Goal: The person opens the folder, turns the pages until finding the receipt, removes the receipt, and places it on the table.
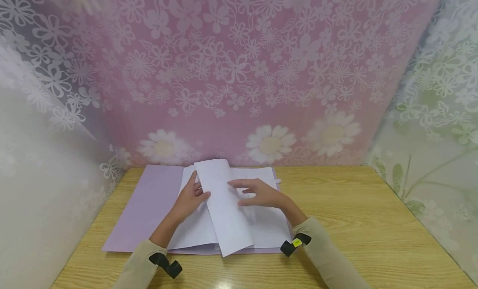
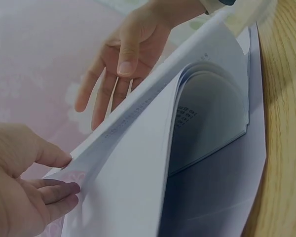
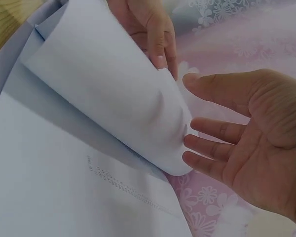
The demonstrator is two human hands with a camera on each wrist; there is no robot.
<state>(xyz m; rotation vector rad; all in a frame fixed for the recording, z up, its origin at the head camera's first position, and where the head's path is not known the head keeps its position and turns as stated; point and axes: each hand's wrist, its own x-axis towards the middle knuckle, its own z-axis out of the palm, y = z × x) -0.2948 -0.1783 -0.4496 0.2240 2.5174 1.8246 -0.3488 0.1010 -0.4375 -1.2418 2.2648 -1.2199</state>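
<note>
A lilac folder (image 1: pixel 143 206) lies spread on the table with white printed sheets (image 1: pixel 270 227) inside. One white sheet (image 1: pixel 225 214) is lifted and curls over toward the left, its blank side facing up. My left hand (image 1: pixel 190 200) pinches this sheet at its left edge, thumb on the near face and fingers behind. My right hand (image 1: pixel 261 193) hovers at the sheet's right side, fingers spread and slightly bent, fingertips close to the curl. In the right wrist view, its fingers (image 3: pixel 212 150) are right at the sheet's edge, holding nothing.
The wooden table (image 1: pixel 347 214) extends to the right and in front of the folder. A pink flowered curtain (image 1: pixel 239 94) hangs behind it, with pale flowered cloth (image 1: pixel 437 127) at the right. Black straps with small cameras (image 1: pixel 169 267) sit on both wrists.
</note>
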